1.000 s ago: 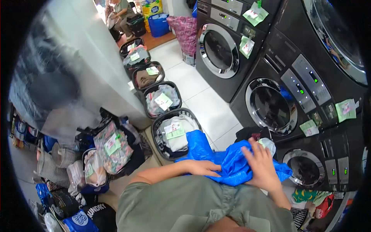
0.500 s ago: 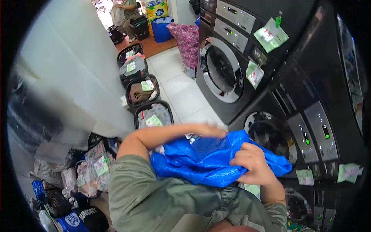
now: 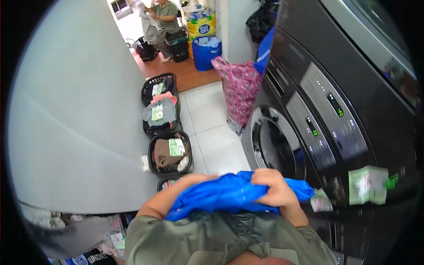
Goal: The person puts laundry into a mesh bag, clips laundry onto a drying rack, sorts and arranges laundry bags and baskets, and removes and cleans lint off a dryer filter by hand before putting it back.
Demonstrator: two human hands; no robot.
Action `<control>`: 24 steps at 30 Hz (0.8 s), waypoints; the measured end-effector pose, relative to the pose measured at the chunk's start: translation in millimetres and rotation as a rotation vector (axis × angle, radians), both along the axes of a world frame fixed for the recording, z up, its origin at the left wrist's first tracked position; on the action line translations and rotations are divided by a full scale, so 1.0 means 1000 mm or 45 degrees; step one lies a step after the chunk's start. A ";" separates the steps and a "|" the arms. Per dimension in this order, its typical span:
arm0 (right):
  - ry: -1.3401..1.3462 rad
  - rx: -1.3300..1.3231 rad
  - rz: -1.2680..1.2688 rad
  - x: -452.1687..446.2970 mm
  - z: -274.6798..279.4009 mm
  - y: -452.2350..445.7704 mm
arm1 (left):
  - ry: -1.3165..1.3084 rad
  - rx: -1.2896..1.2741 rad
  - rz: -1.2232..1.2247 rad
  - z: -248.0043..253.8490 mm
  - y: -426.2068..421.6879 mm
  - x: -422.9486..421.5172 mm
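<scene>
A crumpled blue woven plastic bag (image 3: 221, 194) is held against the front of my body, its mouth bunched so that the inside is hidden. My right hand (image 3: 274, 187) is closed around its upper right part, with a loose end sticking out toward the machines. My left hand (image 3: 198, 179) lies at the bag's far left edge. Its fingers are blurred and partly behind the plastic, so their grip does not show.
Dark machines with lit panels (image 3: 311, 128) and a round door (image 3: 276, 143) line the right. Black laundry baskets (image 3: 152, 154) stand along the grey wall at left. A pink patterned bag (image 3: 240, 90) stands ahead. Farther off, another person (image 3: 165, 20) handles cloth.
My view has moved forward along the aisle. My left hand has drawn back left from across the bag, which is now more bunched. My right hand still grips it.
</scene>
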State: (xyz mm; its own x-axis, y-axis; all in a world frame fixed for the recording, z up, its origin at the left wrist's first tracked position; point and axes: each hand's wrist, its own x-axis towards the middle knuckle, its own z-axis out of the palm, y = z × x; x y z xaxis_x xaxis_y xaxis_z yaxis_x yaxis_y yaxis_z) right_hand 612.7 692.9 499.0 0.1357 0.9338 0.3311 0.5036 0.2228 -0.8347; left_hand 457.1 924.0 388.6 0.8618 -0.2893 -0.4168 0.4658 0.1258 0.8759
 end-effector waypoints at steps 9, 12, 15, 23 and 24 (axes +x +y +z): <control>0.362 0.109 -0.125 0.203 0.003 0.321 | -0.322 0.730 0.415 0.123 0.194 0.110; 0.088 0.045 -0.037 0.258 0.010 0.432 | -0.396 0.906 0.678 0.098 0.258 0.153; -0.008 0.030 -0.145 0.316 0.016 0.528 | -0.613 -0.342 0.891 0.113 0.326 0.197; -1.081 0.585 -1.164 0.436 0.077 0.634 | -0.555 0.365 1.267 0.108 0.538 0.407; -1.094 0.567 -1.196 0.448 0.082 0.624 | -0.555 0.300 1.180 0.095 0.587 0.440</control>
